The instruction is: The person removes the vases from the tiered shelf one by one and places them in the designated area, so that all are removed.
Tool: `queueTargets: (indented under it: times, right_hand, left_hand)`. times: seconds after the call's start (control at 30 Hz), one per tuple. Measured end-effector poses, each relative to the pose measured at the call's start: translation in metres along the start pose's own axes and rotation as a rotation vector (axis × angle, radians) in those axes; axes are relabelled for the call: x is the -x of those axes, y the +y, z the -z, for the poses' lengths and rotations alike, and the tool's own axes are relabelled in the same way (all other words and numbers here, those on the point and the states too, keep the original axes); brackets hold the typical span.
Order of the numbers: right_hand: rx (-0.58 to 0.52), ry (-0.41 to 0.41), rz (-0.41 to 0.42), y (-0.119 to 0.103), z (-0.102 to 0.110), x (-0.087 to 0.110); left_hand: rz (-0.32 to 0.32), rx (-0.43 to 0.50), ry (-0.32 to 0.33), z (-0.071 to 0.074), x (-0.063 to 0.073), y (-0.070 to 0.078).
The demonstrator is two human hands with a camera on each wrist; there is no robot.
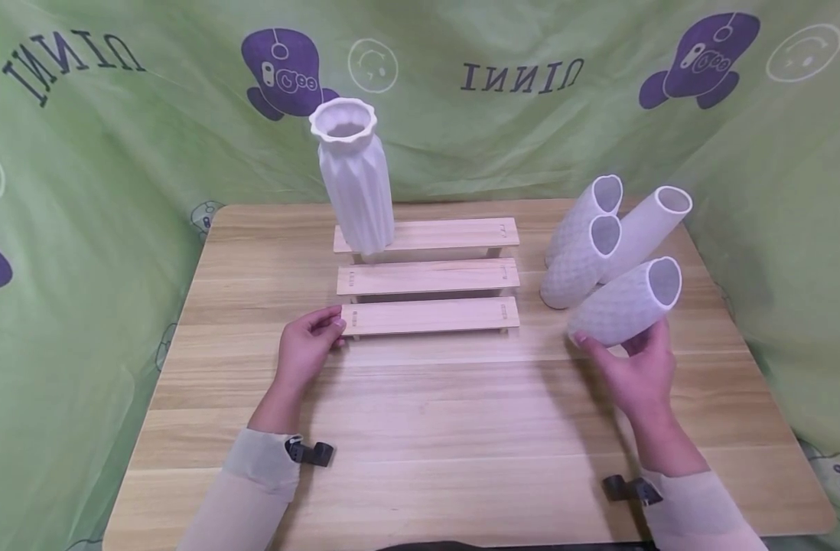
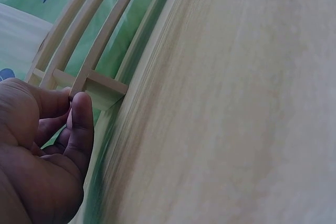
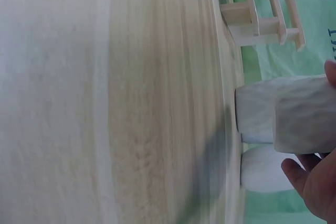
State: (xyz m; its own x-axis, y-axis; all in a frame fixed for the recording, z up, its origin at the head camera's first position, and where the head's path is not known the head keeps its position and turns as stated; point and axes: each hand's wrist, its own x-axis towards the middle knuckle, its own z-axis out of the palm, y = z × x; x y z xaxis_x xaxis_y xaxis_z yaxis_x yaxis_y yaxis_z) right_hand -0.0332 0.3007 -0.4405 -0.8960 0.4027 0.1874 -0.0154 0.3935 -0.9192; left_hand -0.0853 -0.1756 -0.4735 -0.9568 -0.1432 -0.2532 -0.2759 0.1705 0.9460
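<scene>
My left hand pinches the left end of the lowest board of a three-step wooden rack. In the left wrist view, thumb and finger meet at the board's corner, above the rack's foot. On the right, my right hand grips a white textured vase near its base. The right wrist view has this vase held off the table, with its lower end in sight. Just behind it stand three similar white vases. A white pleated vase with a wavy rim stands upright on the rack's top board, at its left.
The light wooden table carries the rack at its back middle and the vases at its right. Green printed cloth hangs behind the table and along both sides.
</scene>
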Motion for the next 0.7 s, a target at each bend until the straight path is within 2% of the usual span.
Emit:
queueTargets:
  times: [0.13, 0.4, 0.7]
  right_hand:
    - [0.047, 0.010, -0.001, 0.004, 0.002, -0.005]
    - [0.122, 0.028, -0.087, 0.009, 0.004, -0.015]
    - [0.093, 0.021, -0.105, 0.013, 0.006, -0.031]
  left_hand:
    - [-0.003, -0.002, -0.001, 0.000, 0.000, 0.000]
    - [-0.001, 0.002, -0.001, 0.000, -0.002, -0.003]
    - [0.002, 0.008, 0.001, 0.001, -0.002, -0.002]
